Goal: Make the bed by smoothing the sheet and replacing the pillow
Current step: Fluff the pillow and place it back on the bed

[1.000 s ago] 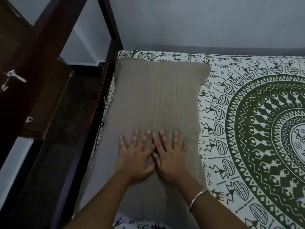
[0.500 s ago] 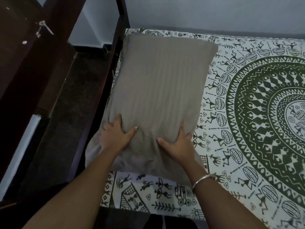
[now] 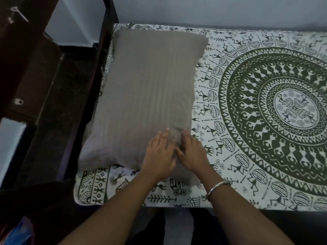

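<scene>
My fingers (image 3: 162, 138) lie straight and close together, pressed flat on the near right corner of the grey striped pillow (image 3: 150, 82). My left hand (image 3: 159, 154) and right hand (image 3: 192, 152) touch side by side, with a silver bangle (image 3: 219, 186) on the right wrist. The pillow lies at the left end of the green mandala-print sheet (image 3: 265, 174), beside the dark bed frame (image 3: 106, 32).

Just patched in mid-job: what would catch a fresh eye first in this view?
The white sheet with its big dark-green mandala print fills the right of the view. A plain grey-brown pillow lies on it at the left end, beside the dark bed frame. The left hand and right hand rest side by side, fingers straight, on the pillow's near right corner.
</scene>
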`<state>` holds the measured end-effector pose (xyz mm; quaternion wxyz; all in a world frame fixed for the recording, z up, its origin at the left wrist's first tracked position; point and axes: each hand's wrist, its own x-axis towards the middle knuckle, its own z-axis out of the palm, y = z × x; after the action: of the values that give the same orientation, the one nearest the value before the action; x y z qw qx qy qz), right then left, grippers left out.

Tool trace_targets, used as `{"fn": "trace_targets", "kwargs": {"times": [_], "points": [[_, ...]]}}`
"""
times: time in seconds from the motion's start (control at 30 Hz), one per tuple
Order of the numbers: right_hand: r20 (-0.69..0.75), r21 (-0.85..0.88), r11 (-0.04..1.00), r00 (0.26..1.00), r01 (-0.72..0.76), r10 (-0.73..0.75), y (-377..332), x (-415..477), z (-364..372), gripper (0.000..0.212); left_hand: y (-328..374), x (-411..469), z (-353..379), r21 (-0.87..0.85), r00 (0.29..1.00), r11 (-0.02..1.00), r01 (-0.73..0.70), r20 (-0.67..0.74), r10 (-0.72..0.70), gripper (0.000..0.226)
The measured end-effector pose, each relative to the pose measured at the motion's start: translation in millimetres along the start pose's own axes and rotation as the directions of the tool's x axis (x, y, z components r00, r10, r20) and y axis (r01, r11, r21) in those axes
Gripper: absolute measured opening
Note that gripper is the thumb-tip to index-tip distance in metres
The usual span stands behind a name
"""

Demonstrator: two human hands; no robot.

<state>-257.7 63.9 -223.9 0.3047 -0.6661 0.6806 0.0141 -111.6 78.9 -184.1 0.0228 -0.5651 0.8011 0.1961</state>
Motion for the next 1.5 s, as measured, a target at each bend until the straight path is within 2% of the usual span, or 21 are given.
{"fn": "trace_targets", "kwargs": {"times": [0.13,0.27,0.4,0.57,0.7,0.8,0.93,1.07,1.27,1.4,1.5], "points": [[-0.018,-0.076,0.993,0.996,-0.093,0.092,66.9,-4.6,-6.2,0.075,53.9,23.7,32.6,-0.054,0.987,0.986,-0.157,0.029,0.159,0.067],[-0.076,-0.158,0.979,0.990,-0.129,0.118,147.0,-3.3,-15.7,0.072,112.6,61.8,70.5,-0.107,0.987,0.987,-0.117,0.097,0.128,0.070],[-0.110,-0.226,0.961,0.984,-0.159,0.137,234.2,-6.1,-37.1,0.071,175.3,104.8,114.5,-0.042,0.973,0.995,-0.085,0.214,0.092,0.073],[-0.151,-0.267,0.943,0.975,-0.200,0.164,326.6,0.9,-65.8,0.068,248.5,155.9,154.1,0.027,0.981,0.994,-0.102,0.167,0.096,0.067],[-0.196,-0.309,0.929,0.969,-0.205,0.149,363.9,16.9,-68.5,0.065,276.6,184.6,178.8,0.108,0.988,0.989,-0.098,0.133,0.083,0.068],[-0.172,-0.327,0.921,0.972,-0.212,0.163,368.0,25.2,-52.3,0.070,259.3,184.0,195.5,0.133,0.992,0.990,-0.040,0.125,0.023,0.065],[-0.167,-0.320,0.931,0.978,-0.173,0.125,338.5,25.2,-13.6,0.076,220.0,157.8,205.5,0.176,0.992,0.978,-0.110,0.078,0.097,0.065],[-0.142,-0.382,0.924,0.988,0.002,-0.061,292.5,11.2,15.8,0.070,185.3,122.8,206.1,0.210,0.988,0.966,-0.154,0.053,0.146,0.066],[-0.031,-0.422,0.890,0.979,0.170,-0.201,237.5,-6.7,47.9,0.069,136.7,68.2,205.8,0.192,0.996,0.977,-0.091,0.012,0.090,0.071],[0.029,-0.429,0.847,0.942,0.314,-0.335,214.6,-13.6,54.5,0.074,117.2,30.1,203.7,0.157,0.995,0.985,-0.066,-0.063,0.077,0.074],[-0.019,-0.396,0.881,0.957,0.260,-0.291,206.5,-13.6,59.1,0.076,106.5,9.6,203.4,0.130,0.993,0.989,-0.072,-0.080,0.082,0.077]]}}
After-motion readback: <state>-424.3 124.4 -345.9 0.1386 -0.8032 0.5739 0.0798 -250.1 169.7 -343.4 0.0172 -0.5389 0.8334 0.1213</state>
